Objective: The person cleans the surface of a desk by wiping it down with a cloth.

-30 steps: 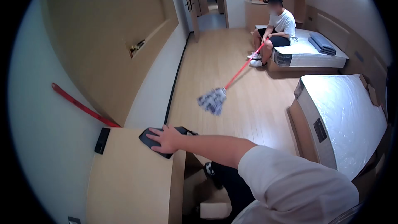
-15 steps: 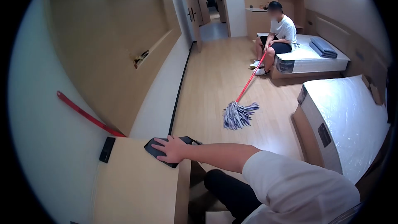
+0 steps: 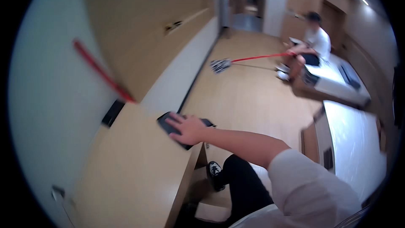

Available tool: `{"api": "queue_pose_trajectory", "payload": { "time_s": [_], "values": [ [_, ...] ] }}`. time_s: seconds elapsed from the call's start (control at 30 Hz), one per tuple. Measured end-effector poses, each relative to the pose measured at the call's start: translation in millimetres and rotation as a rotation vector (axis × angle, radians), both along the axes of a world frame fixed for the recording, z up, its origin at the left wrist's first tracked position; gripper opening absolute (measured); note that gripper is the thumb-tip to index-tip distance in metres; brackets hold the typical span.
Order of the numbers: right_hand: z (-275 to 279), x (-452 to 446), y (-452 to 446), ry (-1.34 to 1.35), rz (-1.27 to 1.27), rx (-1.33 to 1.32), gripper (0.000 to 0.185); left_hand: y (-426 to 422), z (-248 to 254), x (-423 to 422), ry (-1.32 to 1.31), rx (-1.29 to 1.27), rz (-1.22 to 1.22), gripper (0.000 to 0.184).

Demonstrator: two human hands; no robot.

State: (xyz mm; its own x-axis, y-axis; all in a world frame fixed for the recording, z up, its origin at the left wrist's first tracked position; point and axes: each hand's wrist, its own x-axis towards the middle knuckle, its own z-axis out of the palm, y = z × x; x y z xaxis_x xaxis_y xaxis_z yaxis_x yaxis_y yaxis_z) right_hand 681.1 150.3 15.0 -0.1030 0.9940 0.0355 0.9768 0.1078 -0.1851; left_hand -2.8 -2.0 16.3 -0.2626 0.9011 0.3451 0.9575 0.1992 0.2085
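My right hand [image 3: 190, 130] lies flat with spread fingers on a dark grey folded cloth [image 3: 165, 122]. The cloth rests on the far end of a light wood desktop [image 3: 126, 164], partly over its edge. Palm and wrist cover the cloth's middle. Nothing of my left hand shows.
A red bar [image 3: 101, 71] slants along the left wall above a black rectangular object [image 3: 113, 113] on the desk. A seated person [image 3: 318, 42] holds a mop [image 3: 221, 65] across the floor. A plastic-wrapped mattress [image 3: 354, 139] stands at right. My shoe [image 3: 214, 169] is below the desk.
The view has turned, showing more of the desk. My right hand stays flat on the cloth near the desk's end. The other person's mop has swung toward the left wall.
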Motion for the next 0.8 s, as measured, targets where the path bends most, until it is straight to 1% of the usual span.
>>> {"api": "queue_pose_trajectory", "payload": {
  "time_s": [0.03,0.07,0.1,0.13,0.17,0.2,0.27,0.37,0.47,0.57,0.67,0.8],
  "values": [
    [-3.8,-0.7,-1.4,0.019,0.021,0.05,0.078,-8.2,-12.8,-12.7,-0.041,-0.027,0.025,0.063],
    [-3.7,3.8,-1.5,-0.016,0.035,0.047,0.078,16.8,-83.3,-97.6,-0.076,-0.129,0.233,0.064],
    [-5.1,10.8,2.6,-0.048,0.092,0.062,0.077,1.3,-57.9,-44.9,-0.147,-0.014,0.157,0.056],
    [-0.7,14.5,6.7,-0.093,0.123,0.067,0.077,1.0,-29.3,-8.3,-0.181,-0.05,0.17,0.054],
    [11.4,14.7,13.9,-0.095,0.125,0.032,0.079,5.4,-32.4,-7.1,-0.213,0.01,0.158,0.054],
    [8.4,17.1,19.8,-0.139,0.15,0.056,0.078,5.1,-45.0,-6.9,-0.246,0.061,0.139,0.054],
    [6.8,12.7,35.5,-0.091,0.184,0.058,0.077,7.2,-41.5,-10.6,-0.148,0.047,0.149,0.051],
    [13.7,4.9,52.7,-0.032,0.221,0.06,0.074,-17.1,-36.4,-2.7,-0.191,0.094,0.13,0.05],
    [11.7,-7.4,99.5,-0.027,0.242,0.105,0.074,-16.4,-35.4,14.1,-0.244,0.088,0.138,0.049],
    [10.7,-34.0,147.9,0.032,0.217,0.06,0.074,-15.1,-30.6,6.9,-0.175,0.033,0.162,0.049],
    [10.7,-53.6,191.4,0.078,0.188,0.038,0.074,-18.6,-23.6,7.4,-0.232,0.065,0.138,0.049],
    [11.6,-67.8,227.2,0.138,0.173,-0.002,0.075,-19.8,-12.8,10.6,-0.17,0.021,0.165,0.049]
  ]
}}
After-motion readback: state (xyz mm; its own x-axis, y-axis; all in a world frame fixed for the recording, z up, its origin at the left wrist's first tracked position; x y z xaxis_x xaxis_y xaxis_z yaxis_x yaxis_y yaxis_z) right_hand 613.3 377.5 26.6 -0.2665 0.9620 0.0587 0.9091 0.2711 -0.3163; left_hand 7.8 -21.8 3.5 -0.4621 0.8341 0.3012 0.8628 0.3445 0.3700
